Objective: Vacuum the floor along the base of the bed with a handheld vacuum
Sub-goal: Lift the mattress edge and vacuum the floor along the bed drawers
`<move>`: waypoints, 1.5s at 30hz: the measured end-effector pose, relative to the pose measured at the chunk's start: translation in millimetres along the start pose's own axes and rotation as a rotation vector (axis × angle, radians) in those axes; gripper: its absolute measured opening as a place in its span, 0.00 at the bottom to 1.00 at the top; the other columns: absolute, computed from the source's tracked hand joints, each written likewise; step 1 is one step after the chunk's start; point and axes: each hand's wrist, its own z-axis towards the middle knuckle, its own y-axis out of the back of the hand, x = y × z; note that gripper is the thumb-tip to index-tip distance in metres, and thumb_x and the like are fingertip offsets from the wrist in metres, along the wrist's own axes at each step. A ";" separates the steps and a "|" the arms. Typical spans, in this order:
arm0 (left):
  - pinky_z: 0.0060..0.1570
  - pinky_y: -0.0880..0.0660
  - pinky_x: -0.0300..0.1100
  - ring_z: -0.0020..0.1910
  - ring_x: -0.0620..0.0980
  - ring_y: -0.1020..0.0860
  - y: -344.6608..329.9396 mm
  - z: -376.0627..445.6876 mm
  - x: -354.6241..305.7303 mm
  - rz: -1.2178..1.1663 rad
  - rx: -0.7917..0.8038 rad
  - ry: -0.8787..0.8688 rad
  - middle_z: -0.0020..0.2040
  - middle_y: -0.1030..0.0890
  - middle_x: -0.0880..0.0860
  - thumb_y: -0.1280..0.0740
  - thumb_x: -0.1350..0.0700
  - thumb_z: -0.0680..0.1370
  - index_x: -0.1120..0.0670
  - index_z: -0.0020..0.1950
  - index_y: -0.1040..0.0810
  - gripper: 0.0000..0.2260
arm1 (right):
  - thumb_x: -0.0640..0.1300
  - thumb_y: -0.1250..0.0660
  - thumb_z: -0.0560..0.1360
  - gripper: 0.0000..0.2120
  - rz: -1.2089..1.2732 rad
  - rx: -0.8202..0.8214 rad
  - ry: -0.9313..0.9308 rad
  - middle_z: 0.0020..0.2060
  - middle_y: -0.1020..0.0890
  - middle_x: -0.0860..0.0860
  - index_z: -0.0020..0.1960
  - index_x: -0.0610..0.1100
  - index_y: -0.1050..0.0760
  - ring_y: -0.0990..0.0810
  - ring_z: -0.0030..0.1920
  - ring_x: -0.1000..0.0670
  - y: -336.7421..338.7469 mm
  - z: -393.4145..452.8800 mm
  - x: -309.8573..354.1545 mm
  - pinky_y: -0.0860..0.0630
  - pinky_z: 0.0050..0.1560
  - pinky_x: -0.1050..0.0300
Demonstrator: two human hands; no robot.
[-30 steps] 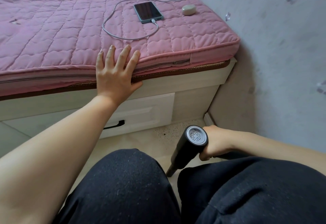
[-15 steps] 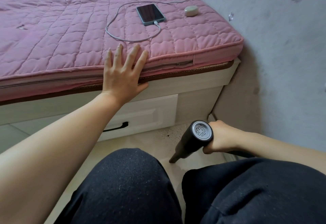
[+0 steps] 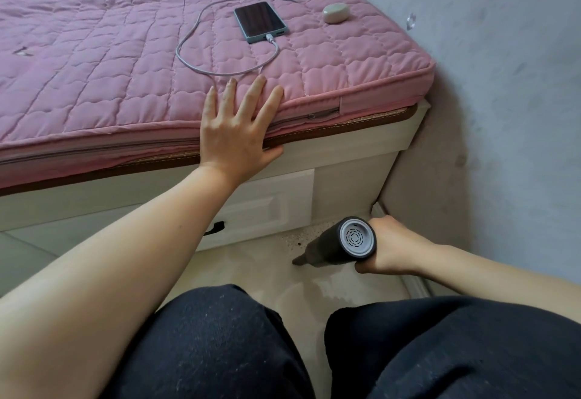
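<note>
My right hand (image 3: 391,249) grips a dark handheld vacuum (image 3: 341,241) with a grey vented rear cap. Its narrow nozzle points left and down, with the tip on the pale floor (image 3: 261,269) just in front of the bed base. Dark specks lie on the floor near the nozzle. My left hand (image 3: 235,134) rests flat, fingers spread, on the edge of the pink quilted mattress (image 3: 110,62). Below it is the white bed base (image 3: 345,175) with a drawer and black handle (image 3: 215,228).
A phone (image 3: 260,22) plugged into a white cable (image 3: 201,62) and a small pale oval case (image 3: 335,13) lie on the mattress. A grey wall (image 3: 503,99) closes the right side, meeting the bed's corner. My dark-trousered knees (image 3: 220,345) fill the foreground.
My right hand has carried the vacuum forward and to the right, nearer the bed base, with the nozzle out from behind my knees. My left hand has slid rightward along the mattress edge.
</note>
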 end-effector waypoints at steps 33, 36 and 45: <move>0.66 0.33 0.67 0.68 0.68 0.28 -8.8 -0.8 0.7 0.012 -0.088 -0.003 0.74 0.29 0.56 0.36 0.36 0.72 0.48 0.77 0.35 0.36 | 0.50 0.30 0.63 0.10 0.037 0.001 -0.026 0.38 0.18 0.48 0.34 0.51 0.32 0.18 0.41 0.44 -12.3 42.6 24.9 0.23 0.37 0.53; 0.66 0.33 0.66 0.68 0.67 0.28 -9.0 -0.7 0.9 0.015 -0.088 -0.004 0.74 0.29 0.56 0.36 0.36 0.72 0.48 0.77 0.36 0.36 | 0.50 0.29 0.64 0.10 0.029 -0.001 -0.023 0.40 0.18 0.48 0.37 0.52 0.30 0.18 0.42 0.45 -11.9 41.9 26.7 0.21 0.40 0.52; 0.66 0.32 0.66 0.68 0.67 0.27 -9.5 -1.1 1.8 0.020 -0.088 -0.005 0.74 0.29 0.56 0.37 0.35 0.72 0.48 0.77 0.35 0.35 | 0.49 0.30 0.63 0.10 0.030 -0.015 -0.033 0.34 0.22 0.52 0.33 0.51 0.33 0.19 0.40 0.46 -10.3 42.4 21.4 0.29 0.34 0.57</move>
